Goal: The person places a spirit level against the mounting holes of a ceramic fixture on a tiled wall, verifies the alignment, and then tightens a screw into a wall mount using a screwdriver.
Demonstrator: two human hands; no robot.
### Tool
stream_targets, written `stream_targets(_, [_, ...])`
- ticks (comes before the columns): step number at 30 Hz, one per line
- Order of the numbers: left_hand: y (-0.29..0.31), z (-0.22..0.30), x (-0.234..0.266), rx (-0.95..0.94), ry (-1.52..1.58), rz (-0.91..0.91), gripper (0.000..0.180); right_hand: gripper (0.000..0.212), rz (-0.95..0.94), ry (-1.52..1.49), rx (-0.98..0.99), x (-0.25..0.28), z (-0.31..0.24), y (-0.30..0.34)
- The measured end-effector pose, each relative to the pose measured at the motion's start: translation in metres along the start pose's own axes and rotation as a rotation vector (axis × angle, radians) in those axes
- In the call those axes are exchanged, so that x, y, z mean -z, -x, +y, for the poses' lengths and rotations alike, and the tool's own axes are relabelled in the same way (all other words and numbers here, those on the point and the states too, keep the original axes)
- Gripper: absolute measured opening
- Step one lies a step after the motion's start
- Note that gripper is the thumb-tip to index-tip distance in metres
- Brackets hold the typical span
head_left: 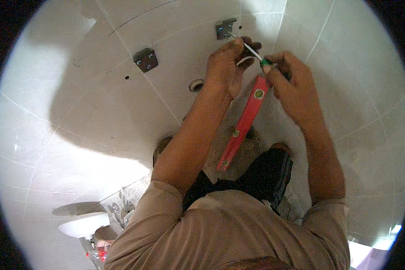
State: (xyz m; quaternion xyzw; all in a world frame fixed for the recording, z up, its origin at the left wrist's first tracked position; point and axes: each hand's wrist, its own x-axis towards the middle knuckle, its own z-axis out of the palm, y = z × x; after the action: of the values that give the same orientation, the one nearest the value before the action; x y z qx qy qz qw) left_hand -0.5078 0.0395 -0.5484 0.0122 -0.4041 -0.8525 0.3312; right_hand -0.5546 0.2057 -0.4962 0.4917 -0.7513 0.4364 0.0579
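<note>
My right hand [294,83] is wrapped round the green handle of a screwdriver [253,51]. The screwdriver's pale shaft slants up and left to a small dark metal bracket [224,29] on the tiled wall, its tip at the bracket's face. Just below that bracket, my left hand [225,67] has its thumb and fingers closed about the shaft near the tip. A second bracket [146,60] is fixed to the wall farther left. Beneath my right hand a red spirit level [243,123] stands on a slant; what supports it is hidden.
Between the brackets and lower down, a round pipe opening [196,85] shows in the wall. Small dark holes [127,78] sit near each bracket. A white washbasin [83,225] is at lower left, with a red-capped bottle [96,255] below it. My shoes are near the wall's foot.
</note>
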Motion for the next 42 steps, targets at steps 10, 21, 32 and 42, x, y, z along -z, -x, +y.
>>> stream_targets(10, [-0.019,-0.002,0.0,-0.064,-0.318,0.074,0.023,0.023,0.172,-0.322,-0.082,-0.032,0.036,0.008])
stream_targets(21, [-0.036,0.001,0.014,-0.061,-0.337,0.054,0.028,0.023,0.063,-0.522,-0.298,-0.024,0.023,-0.008])
stream_targets(32, [-0.027,0.003,-0.01,0.042,-0.021,0.076,0.022,0.017,-0.078,-0.639,-0.483,0.005,0.0,-0.018])
stream_targets(42, [-0.037,-0.021,-0.006,0.046,0.365,0.116,0.012,0.02,-0.075,-0.575,-0.438,0.005,-0.011,-0.012])
